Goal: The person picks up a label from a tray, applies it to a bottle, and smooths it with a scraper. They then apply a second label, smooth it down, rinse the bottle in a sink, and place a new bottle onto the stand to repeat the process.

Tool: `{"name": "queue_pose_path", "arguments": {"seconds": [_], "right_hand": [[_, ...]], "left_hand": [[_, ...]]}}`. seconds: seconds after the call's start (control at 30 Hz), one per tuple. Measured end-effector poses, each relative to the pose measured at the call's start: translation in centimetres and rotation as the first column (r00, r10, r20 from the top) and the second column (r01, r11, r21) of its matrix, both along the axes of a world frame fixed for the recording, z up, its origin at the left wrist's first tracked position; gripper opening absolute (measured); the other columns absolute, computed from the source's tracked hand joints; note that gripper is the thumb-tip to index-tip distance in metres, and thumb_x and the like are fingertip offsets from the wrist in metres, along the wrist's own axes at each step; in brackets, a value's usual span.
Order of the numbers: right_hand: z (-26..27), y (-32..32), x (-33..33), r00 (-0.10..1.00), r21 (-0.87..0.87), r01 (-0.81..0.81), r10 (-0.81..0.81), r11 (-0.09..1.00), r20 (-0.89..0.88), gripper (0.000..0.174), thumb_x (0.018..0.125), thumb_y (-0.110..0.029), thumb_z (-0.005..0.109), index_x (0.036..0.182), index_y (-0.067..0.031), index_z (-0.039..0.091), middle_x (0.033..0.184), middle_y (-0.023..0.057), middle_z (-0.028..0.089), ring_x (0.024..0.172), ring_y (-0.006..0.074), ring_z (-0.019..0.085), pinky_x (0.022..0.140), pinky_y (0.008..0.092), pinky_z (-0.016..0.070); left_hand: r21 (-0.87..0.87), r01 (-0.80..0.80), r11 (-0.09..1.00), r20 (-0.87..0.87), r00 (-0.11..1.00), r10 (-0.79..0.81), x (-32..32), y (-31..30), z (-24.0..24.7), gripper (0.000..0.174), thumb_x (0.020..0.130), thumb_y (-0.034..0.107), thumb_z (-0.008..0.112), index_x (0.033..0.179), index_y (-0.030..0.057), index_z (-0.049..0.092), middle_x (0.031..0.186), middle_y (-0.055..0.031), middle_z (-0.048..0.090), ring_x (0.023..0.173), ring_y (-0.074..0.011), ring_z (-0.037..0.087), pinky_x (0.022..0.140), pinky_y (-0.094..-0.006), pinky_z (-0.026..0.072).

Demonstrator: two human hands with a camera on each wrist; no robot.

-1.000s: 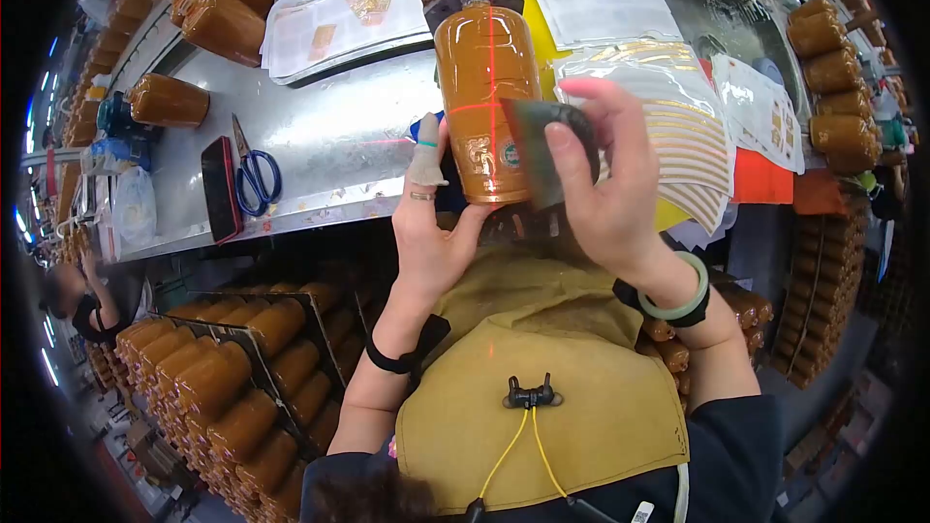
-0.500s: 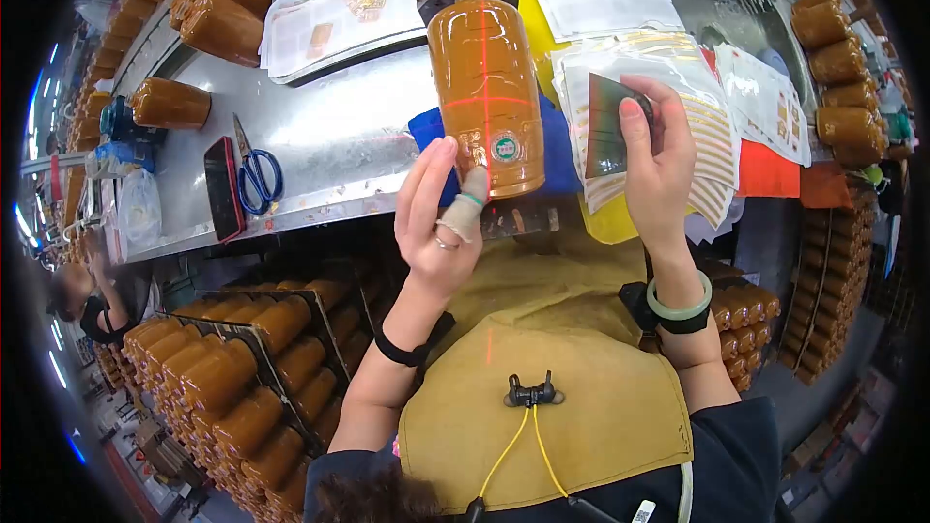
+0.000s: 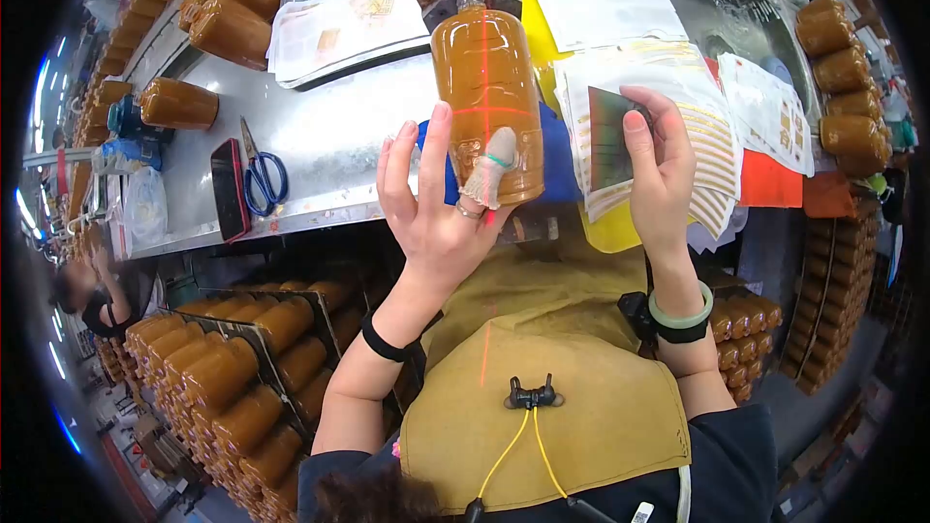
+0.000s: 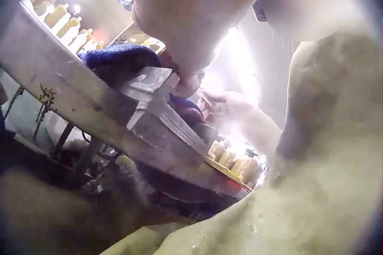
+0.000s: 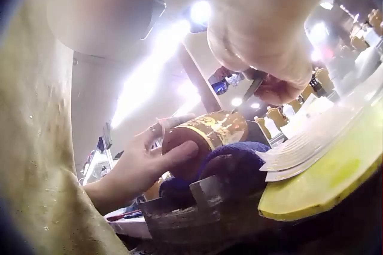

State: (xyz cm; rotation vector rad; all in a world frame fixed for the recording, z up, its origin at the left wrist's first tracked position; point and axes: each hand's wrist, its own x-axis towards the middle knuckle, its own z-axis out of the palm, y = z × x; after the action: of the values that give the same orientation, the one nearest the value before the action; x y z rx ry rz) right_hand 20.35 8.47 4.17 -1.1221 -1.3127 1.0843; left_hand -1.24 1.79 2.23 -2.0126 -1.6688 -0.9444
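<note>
A glossy amber-brown bottle (image 3: pixel 484 68) lies on its side with its neck toward a metal bracket (image 3: pixel 504 2). Blue padding (image 3: pixel 557 150) supports it, and a red light cross falls on it. My left hand (image 3: pixel 436 223) is at the bottle's base. Its cloth-capped finger rests on the bottle while the other fingers fan out to the left; in the right wrist view the thumb lies against the base. A dark green flat scraper (image 3: pixel 609 136) is pinched in my right hand (image 3: pixel 664 165), to the right of the bottle. The bottle's round green emblem is hidden.
Transfer sheets (image 3: pixel 678 102) with curved gold strips lie right of the bottle. Scissors (image 3: pixel 262 174) and a phone (image 3: pixel 229 189) lie at left. More brown bottles (image 3: pixel 228 31) stand at the back left, with racks of bottles (image 3: pixel 199 368) below the table edge.
My right hand moved the scraper off the bottle to the right and now holds it there. The left hand shifted across the bottle's base, and the bottle turned, taking its emblem out of sight.
</note>
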Motion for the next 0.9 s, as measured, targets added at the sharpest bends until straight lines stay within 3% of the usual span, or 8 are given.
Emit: {"name": "queue_pose_path", "arguments": {"seconds": [0.07, 0.27, 0.37, 0.43, 0.47, 0.6, 0.77, 0.9], "right_hand": [[0.2, 0.4, -0.3, 0.999, 0.049, -0.025, 0.024, 0.998, 0.029, 0.025, 0.107, -0.011, 0.059, 0.129, 0.0007, 0.061, 0.110, 0.0014, 0.063, 0.095, 0.0070, 0.055, 0.087, 0.0210, 0.0447], [2.1, 1.3, -0.9, 0.987, 0.079, -0.072, 0.059, 0.994, 0.151, 0.026, 0.103, -0.006, 0.063, 0.129, -0.0016, 0.064, 0.110, 0.0055, 0.070, 0.101, 0.0136, 0.063, 0.096, 0.0261, 0.0470], [3.0, 1.7, -1.7, 0.943, 0.311, -0.069, -0.039, 0.948, 0.330, 0.028, 0.093, -0.002, 0.070, 0.121, -0.0062, 0.072, 0.106, 0.0055, 0.072, 0.091, 0.0138, 0.064, 0.088, 0.0287, 0.0492], [3.1, 2.4, -1.9, 0.743, 0.681, -0.476, -0.160, 0.557, 0.650, 0.032, 0.080, -0.005, 0.075, 0.112, -0.0101, 0.076, 0.103, 0.0045, 0.074, 0.083, 0.0163, 0.063, 0.079, 0.0305, 0.0489], [3.4, 1.2, -2.5, 0.756, 0.662, -0.537, -0.051, 0.523, 0.653, 0.028, 0.079, -0.006, 0.077, 0.107, -0.0108, 0.077, 0.099, 0.0019, 0.074, 0.082, 0.0179, 0.062, 0.077, 0.0313, 0.0473], [5.0, 0.7, -4.0, 0.713, 0.533, -0.632, 0.154, 0.562, 0.684, 0.022, 0.079, -0.007, 0.077, 0.101, -0.0122, 0.078, 0.095, -0.0004, 0.075, 0.077, 0.0200, 0.061, 0.074, 0.0334, 0.0456], [4.4, 4.4, -3.1, 0.711, 0.736, -0.485, -0.278, 0.472, 0.646, 0.027, 0.076, -0.015, 0.073, 0.103, -0.0153, 0.075, 0.092, -0.0045, 0.072, 0.079, 0.0165, 0.061, 0.074, 0.0321, 0.0462], [4.5, 0.8, -3.8, 0.679, 0.600, -0.709, 0.129, 0.369, 0.723, 0.027, 0.076, -0.013, 0.079, 0.103, -0.0140, 0.077, 0.102, -0.0011, 0.075, 0.080, 0.0166, 0.063, 0.075, 0.0336, 0.0446]], "left_hand": [[-0.023, 0.005, 1.000, 0.030, 1.000, -0.004, 0.0, -0.2, 0.7, 0.059, 0.074, 0.030, 0.090, 0.129, 0.0190, 0.070, 0.150, -0.0201, 0.053, 0.136, -0.0423, 0.046, 0.110, -0.0507, 0.0428], [0.059, 0.075, 0.995, 0.075, 0.994, -0.079, 0.1, -0.9, -0.5, 0.053, 0.068, 0.018, 0.094, 0.117, 0.0125, 0.074, 0.146, -0.0171, 0.057, 0.132, -0.0370, 0.052, 0.106, -0.0453, 0.0469], [0.052, 0.085, 0.995, 0.159, 0.983, -0.092, -0.4, -1.7, -1.2, 0.065, 0.069, 0.018, 0.094, 0.128, 0.0090, 0.067, 0.145, -0.0184, 0.057, 0.133, -0.0375, 0.053, 0.108, -0.0449, 0.0465], [0.045, 0.078, 0.996, 0.373, 0.923, -0.089, 0.4, -1.6, -1.2, 0.066, 0.070, 0.015, 0.093, 0.128, 0.0037, 0.064, 0.144, -0.0184, 0.058, 0.131, -0.0387, 0.054, 0.108, -0.0457, 0.0452], [0.036, 0.077, 0.996, 0.567, 0.819, -0.084, 0.6, -1.5, -1.1, 0.066, 0.070, 0.011, 0.093, 0.127, -0.0016, 0.061, 0.144, -0.0184, 0.059, 0.130, -0.0398, 0.054, 0.109, -0.0465, 0.0440], [-0.076, 0.164, 0.983, 0.568, 0.818, -0.093, 0.0, -1.1, -0.6, 0.090, 0.072, 0.008, 0.091, 0.148, -0.0041, 0.043, 0.142, -0.0218, 0.059, 0.131, -0.0327, 0.059, 0.113, -0.0421, 0.0444], [-0.085, 0.167, 0.982, 0.592, 0.801, -0.085, -0.4, -1.0, -1.0, 0.091, 0.070, 0.011, 0.093, 0.147, -0.0052, 0.046, 0.139, -0.0166, 0.064, 0.130, -0.0317, 0.058, 0.113, -0.0428, 0.0417], [-0.098, 0.142, 0.985, 0.596, 0.801, -0.056, -0.4, -0.9, -0.4, 0.090, 0.069, 0.014, 0.094, 0.145, -0.0052, 0.050, 0.140, -0.0150, 0.065, 0.132, -0.0347, 0.052, 0.114, -0.0458, 0.0380]]}}
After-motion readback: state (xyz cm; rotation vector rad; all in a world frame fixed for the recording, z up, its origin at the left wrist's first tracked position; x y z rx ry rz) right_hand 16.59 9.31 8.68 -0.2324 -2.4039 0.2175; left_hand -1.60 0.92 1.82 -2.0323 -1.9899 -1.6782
